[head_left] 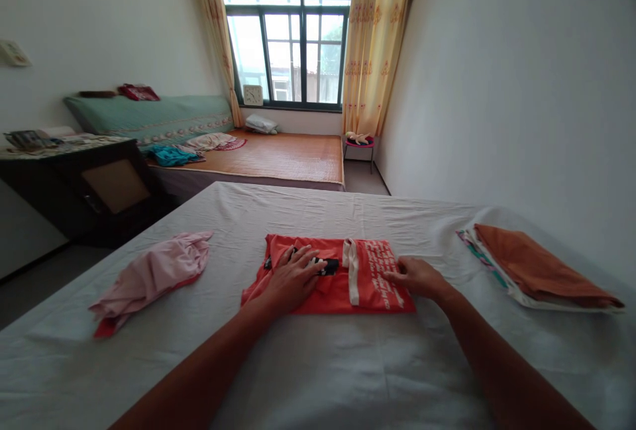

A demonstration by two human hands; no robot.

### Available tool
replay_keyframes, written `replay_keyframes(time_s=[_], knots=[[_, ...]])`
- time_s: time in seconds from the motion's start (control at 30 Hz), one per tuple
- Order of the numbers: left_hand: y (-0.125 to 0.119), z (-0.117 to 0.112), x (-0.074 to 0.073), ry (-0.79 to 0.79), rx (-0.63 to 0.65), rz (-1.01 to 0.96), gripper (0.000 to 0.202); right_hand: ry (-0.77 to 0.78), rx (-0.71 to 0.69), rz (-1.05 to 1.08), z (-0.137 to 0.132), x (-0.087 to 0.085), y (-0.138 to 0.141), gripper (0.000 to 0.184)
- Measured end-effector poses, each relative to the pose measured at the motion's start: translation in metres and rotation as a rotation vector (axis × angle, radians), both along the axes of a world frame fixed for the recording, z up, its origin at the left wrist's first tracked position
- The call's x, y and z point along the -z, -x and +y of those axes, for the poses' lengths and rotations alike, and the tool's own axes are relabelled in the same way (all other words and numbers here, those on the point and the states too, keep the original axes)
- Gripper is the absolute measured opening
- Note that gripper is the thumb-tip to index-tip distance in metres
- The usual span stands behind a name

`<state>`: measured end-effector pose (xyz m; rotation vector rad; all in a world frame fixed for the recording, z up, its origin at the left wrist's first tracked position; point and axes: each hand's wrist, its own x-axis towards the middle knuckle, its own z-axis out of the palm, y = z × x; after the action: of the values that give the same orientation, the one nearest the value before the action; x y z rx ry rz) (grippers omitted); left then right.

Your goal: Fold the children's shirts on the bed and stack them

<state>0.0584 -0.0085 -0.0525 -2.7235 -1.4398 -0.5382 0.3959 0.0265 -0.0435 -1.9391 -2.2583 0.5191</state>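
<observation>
A red T-shirt [322, 292] lies folded on a white sheet in front of me, with white lettering on its right part, a dark print near the middle and a cream band across it. My left hand [294, 277] rests flat on the shirt's left half, fingers spread over part of the dark print. At the right edge, my right hand [416, 276] grips the fabric between thumb and fingers; the fingertips are partly hidden. To the left lies a crumpled pink garment [154, 277] with red at its edge. A stack of folded clothes [541, 264], rust-brown on top, is at the right.
The white sheet [368, 370] covers the surface under the clothes. Beyond it stands a bed with a woven mat [298, 155], with clothing on its left. A dark cabinet [114, 178] is at the left, a small stool [358, 144] by the curtain, and a wall along the right.
</observation>
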Motion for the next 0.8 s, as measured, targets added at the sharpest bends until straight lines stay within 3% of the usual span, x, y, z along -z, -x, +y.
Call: replay_keyframes(time_s=[0.07, 0.17, 0.33, 0.4, 0.47, 0.53, 0.67, 0.8], knots=[[-0.003, -0.004, -0.008, 0.001, 0.041, -0.042, 0.034, -0.026, -0.024, 0.122, -0.001, -0.002, 0.004, 0.033], [-0.01, -0.009, -0.017, 0.079, 0.075, -0.18, 0.029, -0.066, -0.09, 0.38, 0.0, -0.022, 0.023, 0.027], [-0.014, -0.007, -0.026, 0.408, 0.028, -0.686, 0.036, -0.195, -0.229, 0.607, -0.005, -0.059, 0.103, 0.024], [-0.006, -0.003, -0.027, 0.583, 0.015, -0.935, 0.048, -0.116, -0.341, 0.722, -0.011, -0.063, 0.138, 0.027], [0.006, 0.003, -0.027, 0.75, -0.008, -1.152, 0.058, 0.015, -0.455, 0.864, -0.016, -0.061, 0.16, 0.03], [0.018, 0.008, -0.026, 0.869, -0.013, -1.251, 0.055, 0.06, -0.473, 0.961, -0.016, -0.052, 0.167, 0.033], [0.036, 0.014, -0.029, 0.847, -0.062, -1.21, 0.044, -0.022, -0.279, 0.972, -0.006, -0.021, 0.145, 0.034], [0.056, 0.011, -0.044, 0.889, -0.164, -1.034, 0.048, -0.016, -0.166, 0.969, 0.002, 0.006, 0.123, 0.033]])
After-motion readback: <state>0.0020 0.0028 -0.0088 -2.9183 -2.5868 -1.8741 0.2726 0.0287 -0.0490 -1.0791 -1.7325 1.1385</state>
